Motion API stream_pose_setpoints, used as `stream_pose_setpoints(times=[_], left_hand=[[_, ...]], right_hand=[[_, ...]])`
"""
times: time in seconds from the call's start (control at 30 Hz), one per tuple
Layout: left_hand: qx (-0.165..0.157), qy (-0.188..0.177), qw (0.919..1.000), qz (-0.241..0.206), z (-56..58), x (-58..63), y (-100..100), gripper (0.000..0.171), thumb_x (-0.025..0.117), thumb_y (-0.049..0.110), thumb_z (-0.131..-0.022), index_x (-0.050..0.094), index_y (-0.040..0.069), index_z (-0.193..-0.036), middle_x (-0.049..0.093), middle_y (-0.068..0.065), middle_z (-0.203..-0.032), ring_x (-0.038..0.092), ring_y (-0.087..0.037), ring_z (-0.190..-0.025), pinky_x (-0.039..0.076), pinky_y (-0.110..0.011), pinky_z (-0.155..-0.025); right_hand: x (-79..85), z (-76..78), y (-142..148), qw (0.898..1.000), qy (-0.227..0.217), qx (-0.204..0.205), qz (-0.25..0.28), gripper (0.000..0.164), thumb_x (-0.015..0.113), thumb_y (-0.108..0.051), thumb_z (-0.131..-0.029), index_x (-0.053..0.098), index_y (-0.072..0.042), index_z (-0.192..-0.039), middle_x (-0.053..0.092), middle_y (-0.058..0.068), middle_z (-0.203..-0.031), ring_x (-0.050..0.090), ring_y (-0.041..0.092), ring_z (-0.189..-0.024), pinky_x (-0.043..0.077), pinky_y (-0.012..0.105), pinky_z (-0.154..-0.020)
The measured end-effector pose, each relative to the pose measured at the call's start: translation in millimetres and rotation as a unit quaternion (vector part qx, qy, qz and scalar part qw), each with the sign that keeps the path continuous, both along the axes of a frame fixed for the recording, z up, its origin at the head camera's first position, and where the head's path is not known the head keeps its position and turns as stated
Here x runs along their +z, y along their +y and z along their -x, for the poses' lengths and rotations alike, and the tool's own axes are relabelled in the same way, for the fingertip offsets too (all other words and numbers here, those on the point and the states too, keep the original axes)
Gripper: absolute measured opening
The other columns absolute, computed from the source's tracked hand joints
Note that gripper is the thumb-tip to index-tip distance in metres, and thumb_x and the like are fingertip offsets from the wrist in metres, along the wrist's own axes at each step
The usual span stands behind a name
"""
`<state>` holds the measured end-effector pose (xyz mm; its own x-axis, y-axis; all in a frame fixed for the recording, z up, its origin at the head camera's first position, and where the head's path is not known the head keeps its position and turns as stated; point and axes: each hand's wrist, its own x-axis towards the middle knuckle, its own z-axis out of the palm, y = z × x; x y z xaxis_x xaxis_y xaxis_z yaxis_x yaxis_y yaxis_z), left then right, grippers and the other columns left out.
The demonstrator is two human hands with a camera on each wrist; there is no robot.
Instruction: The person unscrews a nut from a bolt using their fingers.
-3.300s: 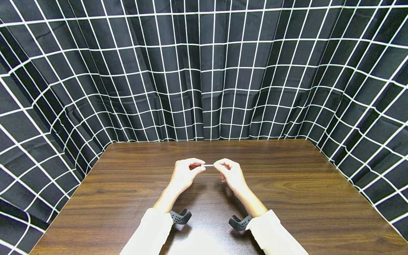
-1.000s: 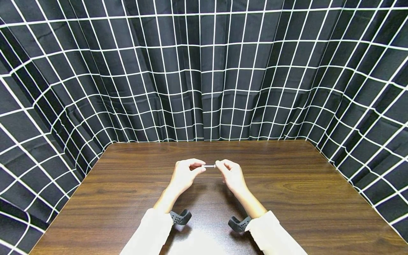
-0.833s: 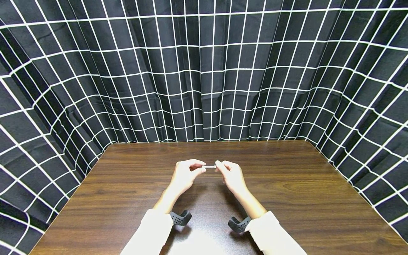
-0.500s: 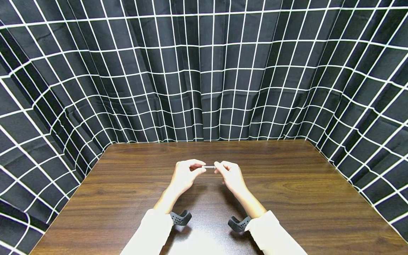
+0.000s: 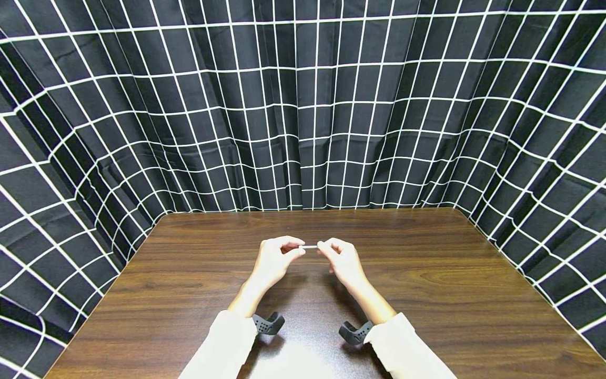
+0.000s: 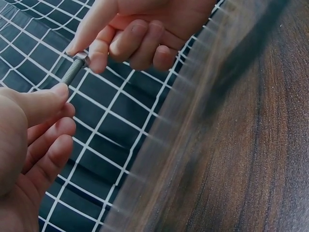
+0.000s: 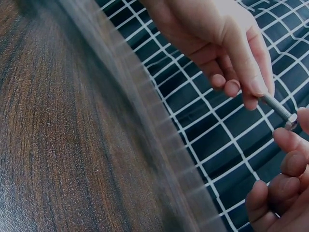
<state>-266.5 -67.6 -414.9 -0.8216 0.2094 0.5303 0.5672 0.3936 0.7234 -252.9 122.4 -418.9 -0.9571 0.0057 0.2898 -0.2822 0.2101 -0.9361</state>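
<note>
A slim grey metal bolt [image 5: 310, 247] lies level between my two hands, above the table. My left hand [image 5: 276, 258] pinches its left end between thumb and fingertips, which cover that end. Threads show along the bolt's shank [image 6: 72, 72] in the left wrist view. At the other end sits a shiny six-sided metal piece [image 7: 292, 119], a nut or the bolt's head. My right hand [image 5: 344, 260] has thumb and index finger on either side of this piece, pinching it. The right hand's other fingers [image 7: 280, 191] are curled loosely below.
A brown wood-grain table [image 5: 426, 273] lies under both hands. Black curtains with a white grid [image 5: 303, 105] stand behind it and at both sides. Dark wrist mounts [image 5: 269, 322] sit at the cuffs of white sleeves [image 5: 222, 342].
The right fingertips moved off to the right, baring the bolt's six-sided end, then came back left over it. My left hand and the bolt have hardly moved.
</note>
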Motion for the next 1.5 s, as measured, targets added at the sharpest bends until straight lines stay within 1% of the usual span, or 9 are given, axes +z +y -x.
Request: stream_pose_setpoints(times=[0.1,0.23,0.43,0.53,0.77,0.93,1.03,1.23,1.5], left_hand=[[0.001,0.003,1.0,-0.008,0.5,-0.5,0,0.015,0.077,0.011,-0.081,0.075,0.009,-0.095,0.073,0.005,-0.083,0.063,-0.006,-0.068,0.05,-0.025,-0.062],[0.001,0.011,0.9999,-0.01,0.9,-0.1,-1,0.015,0.078,0.01,-0.081,0.075,0.008,-0.095,0.073,0.004,-0.083,0.064,-0.007,-0.068,0.05,-0.025,-0.062],[-0.002,0.006,0.9999,-0.011,1.0,0.4,-1,0.016,0.078,0.01,-0.081,0.074,0.006,-0.096,0.073,0.001,-0.084,0.064,-0.008,-0.068,0.05,-0.025,-0.062],[-0.002,0.006,0.9999,-0.01,1.4,0.6,-2,0.015,0.078,0.011,-0.081,0.075,0.007,-0.096,0.073,0.002,-0.084,0.064,-0.007,-0.069,0.05,-0.025,-0.062],[-0.001,0.007,1.0,-0.006,1.0,1.9,-2,0.016,0.077,0.01,-0.081,0.075,0.006,-0.097,0.073,0.003,-0.084,0.064,-0.008,-0.07,0.05,-0.026,-0.063],[0.005,0.0,1.0,-0.006,1.3,1.1,-2,0.015,0.077,0.01,-0.082,0.075,0.009,-0.096,0.073,0.006,-0.083,0.063,-0.006,-0.068,0.05,-0.025,-0.062],[0.006,0.0,0.9999,-0.01,1.2,1.5,-2,0.014,0.077,0.011,-0.082,0.075,0.01,-0.096,0.073,0.007,-0.083,0.063,-0.005,-0.067,0.05,-0.026,-0.062],[0.009,0.0,0.9999,-0.01,1.1,2.6,-3,0.014,0.077,0.012,-0.082,0.075,0.011,-0.096,0.073,0.007,-0.083,0.063,-0.005,-0.067,0.05,-0.025,-0.062],[0.008,0.003,0.9999,-0.01,1.2,2.0,-3,0.015,0.077,0.012,-0.082,0.075,0.008,-0.096,0.073,0.006,-0.084,0.064,-0.005,-0.068,0.05,-0.026,-0.062]], right_hand=[[0.9,0.2,0,1.0,-0.01,-0.001,0.002,0.023,0.065,-0.017,-0.093,0.066,0.003,-0.083,0.056,-0.003,-0.059,0.042,0.011,-0.041,0.037,0.023,-0.042],[4.8,-1.3,-1,1.0,-0.016,0.001,0.004,0.015,0.065,-0.011,-0.092,0.068,0.002,-0.086,0.047,-0.001,-0.052,0.041,0.012,-0.041,0.035,0.022,-0.042],[28.8,-19.3,-4,1.0,-0.008,0.024,0.01,0.012,0.063,-0.003,-0.091,0.066,0.009,-0.093,0.046,0.005,-0.052,0.041,0.009,-0.041,0.034,0.021,-0.044],[34.3,-24.2,-5,0.999,-0.008,0.035,0.02,0.013,0.063,-0.001,-0.091,0.064,0.011,-0.096,0.046,0.002,-0.053,0.04,0.007,-0.042,0.035,0.02,-0.044],[29.2,-20.7,-2,0.997,0.01,0.063,0.038,0.018,0.062,0.001,-0.09,0.061,0.014,-0.102,0.045,-0.005,-0.052,0.039,0.005,-0.043,0.033,0.02,-0.043],[11.5,-8.6,1,0.997,0.034,0.064,0.033,0.018,0.064,0.001,-0.089,0.064,0.011,-0.104,0.044,-0.005,-0.051,0.039,0.006,-0.042,0.032,0.02,-0.043],[2.7,-2.1,2,0.997,0.036,0.055,0.033,0.018,0.066,0.0,-0.089,0.066,0.007,-0.105,0.044,-0.004,-0.05,0.039,0.006,-0.041,0.031,0.02,-0.043],[-0.2,0.0,1,0.996,0.05,0.06,0.044,0.02,0.066,0.002,-0.088,0.065,0.008,-0.107,0.043,-0.004,-0.051,0.038,0.006,-0.041,0.03,0.019,-0.042],[0.3,-0.4,2,0.995,0.056,0.067,0.048,0.021,0.066,0.005,-0.086,0.066,0.005,-0.107,0.043,-0.005,-0.052,0.038,0.006,-0.042,0.032,0.019,-0.043]])
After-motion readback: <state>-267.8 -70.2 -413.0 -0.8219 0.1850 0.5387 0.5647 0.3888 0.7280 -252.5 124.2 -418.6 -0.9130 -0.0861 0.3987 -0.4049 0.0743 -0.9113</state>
